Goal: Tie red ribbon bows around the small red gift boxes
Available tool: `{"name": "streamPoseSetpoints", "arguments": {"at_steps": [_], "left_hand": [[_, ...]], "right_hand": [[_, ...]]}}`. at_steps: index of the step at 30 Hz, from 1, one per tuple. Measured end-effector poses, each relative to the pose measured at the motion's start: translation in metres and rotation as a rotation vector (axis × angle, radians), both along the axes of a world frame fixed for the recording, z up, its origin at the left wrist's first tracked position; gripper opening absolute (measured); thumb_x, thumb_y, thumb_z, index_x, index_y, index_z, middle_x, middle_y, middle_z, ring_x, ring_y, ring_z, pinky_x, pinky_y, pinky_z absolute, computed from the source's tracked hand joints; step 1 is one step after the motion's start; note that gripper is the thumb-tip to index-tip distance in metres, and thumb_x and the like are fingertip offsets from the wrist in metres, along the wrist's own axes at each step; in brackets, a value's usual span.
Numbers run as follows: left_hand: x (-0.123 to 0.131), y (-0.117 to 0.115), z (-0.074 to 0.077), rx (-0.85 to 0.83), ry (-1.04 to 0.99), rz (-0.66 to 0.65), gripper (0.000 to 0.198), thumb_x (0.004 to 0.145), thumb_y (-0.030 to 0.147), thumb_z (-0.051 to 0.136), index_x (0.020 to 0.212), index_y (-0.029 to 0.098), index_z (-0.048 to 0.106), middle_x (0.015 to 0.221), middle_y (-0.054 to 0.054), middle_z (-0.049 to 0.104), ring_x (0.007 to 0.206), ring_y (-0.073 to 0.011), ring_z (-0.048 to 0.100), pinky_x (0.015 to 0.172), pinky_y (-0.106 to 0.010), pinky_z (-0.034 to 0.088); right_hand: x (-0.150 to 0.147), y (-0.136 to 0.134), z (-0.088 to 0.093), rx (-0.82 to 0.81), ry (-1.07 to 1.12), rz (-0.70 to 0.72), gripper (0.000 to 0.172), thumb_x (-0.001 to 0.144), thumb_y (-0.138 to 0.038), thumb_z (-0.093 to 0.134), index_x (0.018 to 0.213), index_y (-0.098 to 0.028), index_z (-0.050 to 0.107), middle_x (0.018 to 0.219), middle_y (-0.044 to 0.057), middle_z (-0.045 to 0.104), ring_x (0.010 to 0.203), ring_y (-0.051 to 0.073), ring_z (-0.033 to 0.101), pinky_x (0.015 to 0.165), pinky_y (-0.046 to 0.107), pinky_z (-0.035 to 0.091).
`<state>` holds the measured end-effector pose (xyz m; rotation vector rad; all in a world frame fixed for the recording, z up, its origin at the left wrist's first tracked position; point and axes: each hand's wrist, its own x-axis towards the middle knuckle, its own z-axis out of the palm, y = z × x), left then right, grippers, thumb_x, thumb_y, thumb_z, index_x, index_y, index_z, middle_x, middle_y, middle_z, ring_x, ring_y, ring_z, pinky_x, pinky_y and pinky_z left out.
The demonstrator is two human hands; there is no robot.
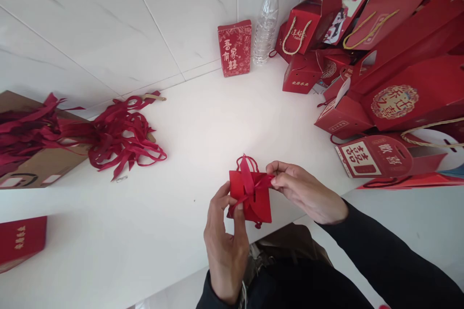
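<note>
A small red gift box (261, 208) with a thin cord handle is at the front edge of the white table, close to my body. A dark red ribbon (247, 177) crosses its top and is looped at the middle. My left hand (226, 236) pinches one ribbon end between thumb and finger at the box's left side. On the right, my right hand (295, 186) pinches another end of the ribbon, drawn out past the box's edge. Whether the left fingers also press on the box I cannot tell.
Loose red ribbons (126, 130) spill from a cardboard box (68, 164) at the left. A red carton (23, 241) lies nearer. Against the wall stand a red packet (235, 48) and a plastic bottle (266, 24). Several red gift bags (402, 91) crowd the right side.
</note>
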<state>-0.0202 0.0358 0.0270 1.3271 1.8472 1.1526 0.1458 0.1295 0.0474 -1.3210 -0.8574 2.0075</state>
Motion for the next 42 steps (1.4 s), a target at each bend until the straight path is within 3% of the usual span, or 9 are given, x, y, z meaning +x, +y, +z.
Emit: {"name": "streamPoseSetpoints", "arguments": {"at_steps": [6,9,12,16,19,24,27,33,42], "left_hand": [[0.009,0.015,0.014,-0.018,0.152,-0.118,0.045,0.092,0.031,0.061,0.136,0.028,0.056,0.157,-0.012,0.039,0.145,-0.0347,0.037,0.105,-0.058,0.048],[0.009,0.016,0.019,0.087,0.175,-0.184,0.025,0.087,0.018,0.061,0.106,0.029,0.073,0.155,-0.005,0.044,0.150,-0.0371,0.028,0.113,-0.065,0.038],[0.000,0.007,0.020,0.219,0.139,-0.295,0.026,0.084,0.008,0.054,0.073,0.026,0.070,0.144,0.001,0.057,0.149,-0.0348,0.032,0.119,-0.067,0.025],[-0.008,0.001,0.011,0.095,0.134,-0.090,0.029,0.093,0.018,0.055,0.119,0.029,0.064,0.147,-0.008,0.052,0.143,-0.0322,0.040,0.112,-0.064,0.039],[-0.005,0.010,0.005,-0.003,0.182,-0.099,0.049,0.093,0.030,0.062,0.141,0.030,0.050,0.155,-0.011,0.042,0.148,-0.0341,0.032,0.109,-0.062,0.043],[-0.002,0.012,0.010,0.188,0.266,-0.273,0.018,0.087,0.012,0.063,0.094,0.027,0.070,0.149,-0.005,0.049,0.149,-0.0330,0.029,0.116,-0.061,0.036],[-0.005,-0.003,0.014,0.258,0.296,-0.479,0.029,0.082,0.006,0.059,0.100,0.027,0.066,0.153,-0.005,0.044,0.150,-0.0338,0.029,0.120,-0.065,0.024],[-0.003,-0.020,0.003,0.120,0.309,-0.242,0.033,0.085,0.021,0.067,0.116,0.022,0.054,0.143,-0.016,0.048,0.136,-0.0340,0.043,0.109,-0.062,0.041],[0.006,-0.024,-0.009,0.078,0.110,-0.031,0.010,0.097,0.016,0.052,0.089,0.023,0.054,0.125,-0.009,0.064,0.118,-0.0218,0.062,0.093,-0.038,0.053]], "right_hand": [[-0.004,-0.006,-0.002,0.250,-0.138,0.086,0.017,0.086,-0.035,0.069,0.092,-0.021,0.063,0.083,-0.003,0.060,0.080,0.015,0.054,0.078,0.031,0.042],[-0.005,-0.007,-0.002,0.270,-0.154,0.065,0.018,0.088,-0.038,0.069,0.092,-0.021,0.063,0.084,-0.002,0.060,0.081,0.015,0.056,0.078,0.031,0.045],[-0.005,-0.006,-0.002,0.280,-0.155,0.041,0.021,0.087,-0.039,0.070,0.095,-0.021,0.063,0.087,-0.001,0.061,0.084,0.017,0.058,0.081,0.032,0.047],[-0.004,-0.007,-0.001,0.304,-0.166,0.058,0.020,0.089,-0.038,0.068,0.099,-0.021,0.064,0.089,0.000,0.062,0.087,0.017,0.059,0.084,0.033,0.048],[-0.004,-0.009,-0.001,0.310,-0.163,0.069,0.019,0.091,-0.036,0.066,0.102,-0.022,0.063,0.092,0.000,0.062,0.089,0.017,0.059,0.086,0.032,0.048],[-0.004,-0.009,-0.003,0.320,-0.157,0.089,0.016,0.093,-0.034,0.062,0.103,-0.022,0.063,0.095,0.001,0.064,0.091,0.018,0.059,0.087,0.033,0.047],[-0.004,-0.007,-0.002,0.324,-0.160,0.099,0.013,0.094,-0.033,0.059,0.099,-0.022,0.063,0.089,0.000,0.063,0.084,0.017,0.058,0.080,0.032,0.047],[-0.005,-0.009,0.003,0.392,-0.254,0.128,0.007,0.098,-0.029,0.053,0.095,-0.025,0.059,0.086,-0.001,0.060,0.080,0.017,0.055,0.075,0.030,0.045],[-0.003,-0.008,0.003,0.424,-0.320,0.161,0.021,0.101,-0.044,0.051,0.099,-0.024,0.060,0.086,0.001,0.060,0.079,0.019,0.054,0.072,0.032,0.045]]}}
